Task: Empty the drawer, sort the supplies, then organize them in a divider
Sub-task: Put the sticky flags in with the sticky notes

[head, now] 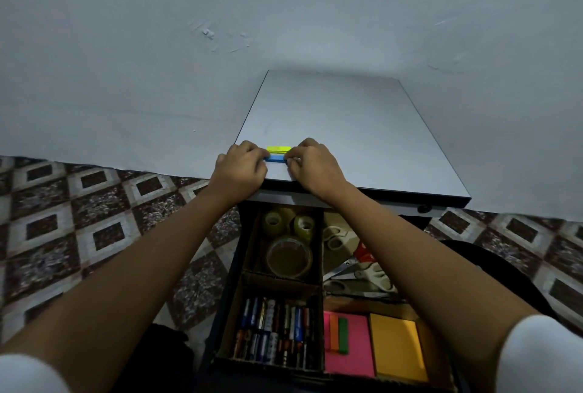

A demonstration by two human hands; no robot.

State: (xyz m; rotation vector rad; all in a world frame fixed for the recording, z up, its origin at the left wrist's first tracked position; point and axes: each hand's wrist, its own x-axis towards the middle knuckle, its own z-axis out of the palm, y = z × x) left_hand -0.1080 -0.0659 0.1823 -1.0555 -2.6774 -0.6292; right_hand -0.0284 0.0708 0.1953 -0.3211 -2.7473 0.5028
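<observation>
Viewed from the person's head, looking down: two bare forearms are reaching forward over an open drawer [226, 298] to the flat grey desk [347, 127] just beyond and above the drawer's far end. A blue strip [276, 158] of sticky flags is lying on the desk close to the edge above the drawer, its long axis running left to right, parallel to that edge. The left hand [241, 165] is curling its fingers onto the strip's left end and the right hand [315, 165] is doing the same at the right end, so both appear to be pinching it, each equally near. A yellow strip [279, 149] is lying just beyond the blue one, farther from the drawer, aligned the same way and untouched. Inside the drawer a cardboard divider [280, 277] is holding tape rolls [288, 255] in its far left section, scissors [356, 269] far right, batteries [274, 332] near left, and a pink pad [350, 358] and an orange pad [396, 348] near right, with orange and green strips [339, 334] lying on the pink pad. The flags probably belong in that near right section, which is lying nearer the right hand.
</observation>
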